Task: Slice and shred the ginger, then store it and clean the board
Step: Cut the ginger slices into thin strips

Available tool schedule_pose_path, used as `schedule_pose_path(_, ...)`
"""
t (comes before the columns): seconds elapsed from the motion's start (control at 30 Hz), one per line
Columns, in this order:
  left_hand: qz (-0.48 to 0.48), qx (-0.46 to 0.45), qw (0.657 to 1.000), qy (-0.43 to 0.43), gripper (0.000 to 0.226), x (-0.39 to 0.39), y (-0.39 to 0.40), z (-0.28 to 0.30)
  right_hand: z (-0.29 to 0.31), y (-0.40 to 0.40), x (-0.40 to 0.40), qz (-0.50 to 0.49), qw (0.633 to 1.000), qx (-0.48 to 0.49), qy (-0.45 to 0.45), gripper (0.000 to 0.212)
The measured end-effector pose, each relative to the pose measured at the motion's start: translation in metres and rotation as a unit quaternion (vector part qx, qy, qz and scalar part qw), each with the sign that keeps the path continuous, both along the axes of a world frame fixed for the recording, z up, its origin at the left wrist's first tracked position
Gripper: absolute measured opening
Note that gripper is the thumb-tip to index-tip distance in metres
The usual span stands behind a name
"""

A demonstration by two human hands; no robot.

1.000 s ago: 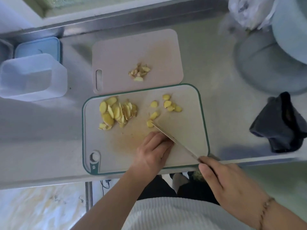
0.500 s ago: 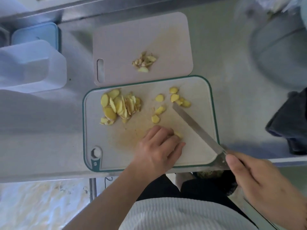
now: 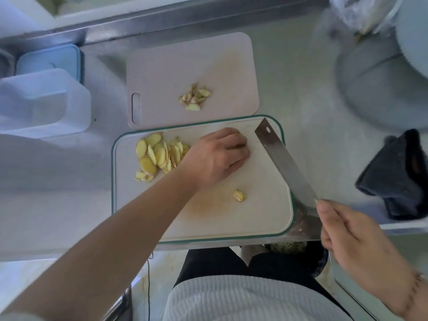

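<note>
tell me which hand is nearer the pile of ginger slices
Left. The left hand lies on the board against the right edge of the slice pile. The right hand holds the knife off the board's right corner, far from it.

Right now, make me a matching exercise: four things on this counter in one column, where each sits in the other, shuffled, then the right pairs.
Things:
1. Sliced ginger pile
2. Ginger scraps
3. Knife
4. Dark cloth

Places:
A. On the pink board
B. At the counter's right edge, off both boards
C. Left part of the green-rimmed board
D. In the right hand, blade over that board's right edge

Pairs: 1-C, 2-A, 3-D, 4-B
</note>
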State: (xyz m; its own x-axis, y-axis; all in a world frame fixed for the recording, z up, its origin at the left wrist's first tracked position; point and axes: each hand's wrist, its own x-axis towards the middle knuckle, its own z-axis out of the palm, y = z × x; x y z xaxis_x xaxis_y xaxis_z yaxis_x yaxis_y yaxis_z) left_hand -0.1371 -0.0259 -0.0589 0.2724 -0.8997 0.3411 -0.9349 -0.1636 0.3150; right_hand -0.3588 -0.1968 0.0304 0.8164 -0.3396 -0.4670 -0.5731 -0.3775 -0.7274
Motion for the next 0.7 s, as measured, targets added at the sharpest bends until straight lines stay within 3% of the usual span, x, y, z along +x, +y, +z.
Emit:
schedule_pose_path(0.23, 0.081, 0.023, 0.995, -0.052, 0.012, -0.006, 0.063, 0.003, 0.014, 0.012, 0.005, 0.04, 0.999, 0.009, -0.009, 0.034)
schedule_pose_path(0.4, 0.117, 0.012, 0.991, -0.064, 0.013, -0.018, 0.073, 0.008, 0.016, 0.022, 0.012, 0.103, 0.995, 0.0, 0.018, 0.041)
schedule_pose_path(0.6, 0.09, -0.02, 0.995, 0.039, 0.011, -0.103, 0.06, 0.008, 0.006, 0.021, 0.013, 0.147, 0.988, -0.026, 0.037, 0.062)
schedule_pose_path(0.7, 0.131, -0.02, 0.988, 0.079, 0.014, -0.125, 0.052, -0.003, -0.002, 0.02, 0.011, 0.156, 0.986, -0.033, 0.047, 0.063)
